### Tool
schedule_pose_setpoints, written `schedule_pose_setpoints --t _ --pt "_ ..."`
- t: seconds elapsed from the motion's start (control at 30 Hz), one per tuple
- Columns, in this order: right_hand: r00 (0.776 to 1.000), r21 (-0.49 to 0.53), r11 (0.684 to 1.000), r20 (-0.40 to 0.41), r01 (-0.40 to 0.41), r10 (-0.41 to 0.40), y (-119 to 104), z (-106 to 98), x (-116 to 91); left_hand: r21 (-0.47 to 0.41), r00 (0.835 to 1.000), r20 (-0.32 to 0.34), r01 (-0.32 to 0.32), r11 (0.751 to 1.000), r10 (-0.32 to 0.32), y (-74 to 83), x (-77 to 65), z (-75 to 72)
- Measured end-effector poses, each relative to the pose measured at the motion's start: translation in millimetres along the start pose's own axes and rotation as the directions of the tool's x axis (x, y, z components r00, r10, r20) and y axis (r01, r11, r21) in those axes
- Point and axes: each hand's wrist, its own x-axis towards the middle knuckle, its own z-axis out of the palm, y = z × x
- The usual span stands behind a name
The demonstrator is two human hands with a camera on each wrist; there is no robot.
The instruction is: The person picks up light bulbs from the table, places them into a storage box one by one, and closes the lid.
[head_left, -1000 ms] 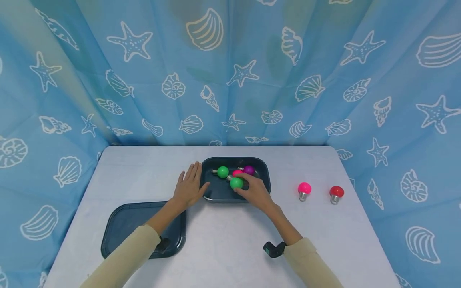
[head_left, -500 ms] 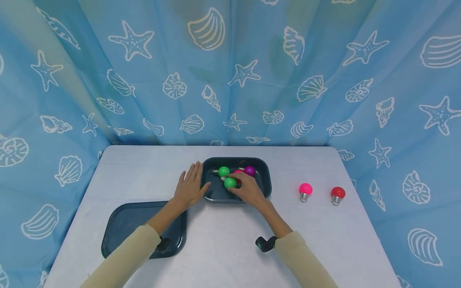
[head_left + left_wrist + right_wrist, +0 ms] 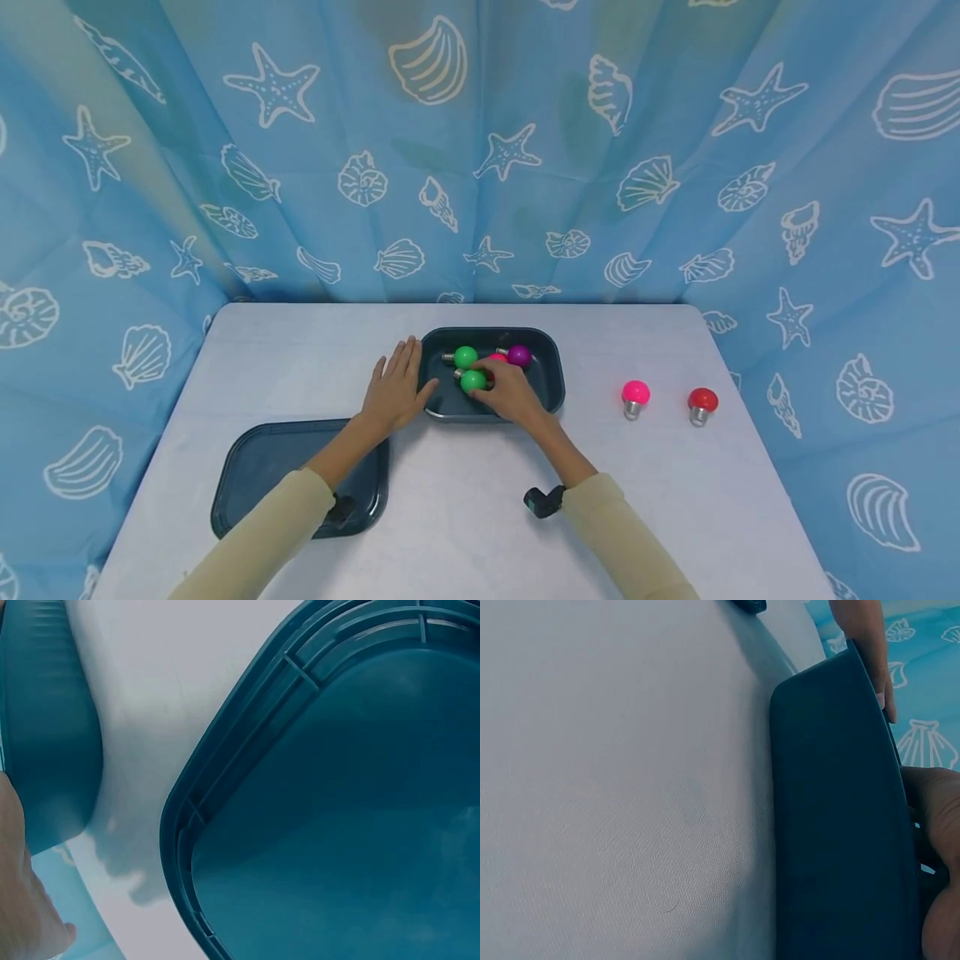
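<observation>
A dark blue bin (image 3: pixel 450 406) stands toward the back of the table, with several coloured light bulbs in it. My right hand (image 3: pixel 516 393) reaches into it and pinches a green light bulb (image 3: pixel 472 382) between thumb and fingers, its metal base pointing left. Behind that one lie a second green bulb (image 3: pixel 466 357), a partly covered pink-red bulb (image 3: pixel 497 359) and a purple bulb (image 3: pixel 519 355). Fingers straight, my left hand (image 3: pixel 393 392) rests against the bin's left rim. In the right wrist view the bin's wall (image 3: pixel 832 817) hides the bulbs from sight.
A dark blue lid-like tray (image 3: pixel 262 475) lies at the front left, beneath the left forearm. On the right of the table are a pink bulb (image 3: pixel 635 393) and a red bulb (image 3: pixel 702 401). A blue shell-print curtain (image 3: pixel 480 208) hangs behind.
My right hand has shifted left inside the bin, bringing the green light bulb toward the left side with it. The left hand has stayed at the rim.
</observation>
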Motion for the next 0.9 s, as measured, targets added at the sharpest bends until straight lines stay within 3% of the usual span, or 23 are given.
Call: schedule_pose_setpoints --t 0.9 --pt "0.999 -0.209 0.977 0.027 -0.034 0.041 -4.8 6.1 3.4 0.006 1.0 -0.017 -0.01 1.0 0.01 -0.5 -0.1 0.7"
